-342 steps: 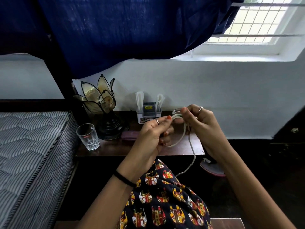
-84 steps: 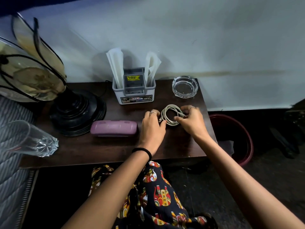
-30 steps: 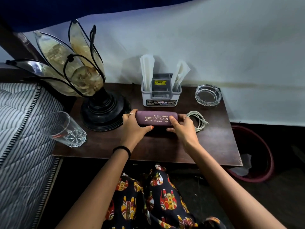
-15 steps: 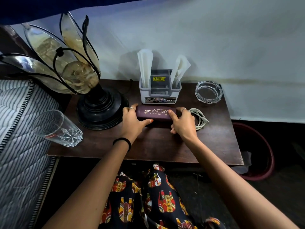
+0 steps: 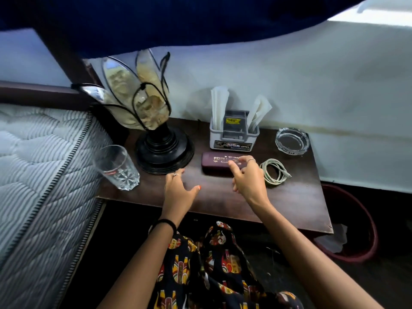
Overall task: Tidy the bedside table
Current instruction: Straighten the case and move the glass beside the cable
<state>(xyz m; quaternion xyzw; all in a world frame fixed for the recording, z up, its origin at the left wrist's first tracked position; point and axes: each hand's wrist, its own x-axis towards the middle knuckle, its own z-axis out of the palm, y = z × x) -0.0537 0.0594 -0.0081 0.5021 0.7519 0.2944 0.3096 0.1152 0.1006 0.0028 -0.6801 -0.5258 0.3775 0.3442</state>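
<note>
— What do we have from the head camera?

— We see the bedside table, dark wood, against a pale wall. A maroon spectacle case lies flat near the middle, just in front of a grey desk organiser with white papers standing in it.

— And our hands?

— Neither grips anything. Our left hand is above the tabletop with fingers spread and loose, fingertips close to the black base of the petal lamp; whether they touch it we cannot tell. Our right hand hovers over the right end of the case, fingers relaxed and slightly bent. It is blurred, so we cannot tell whether it touches the case.

— What else is on the table?

— A coiled white cable lies just right of our right hand, apart from the case. A glass ashtray sits at the back right corner. A drinking glass stands at the left edge, beside the striped mattress.

— Below the table?

— A dark red bin on the floor at the right.
</note>
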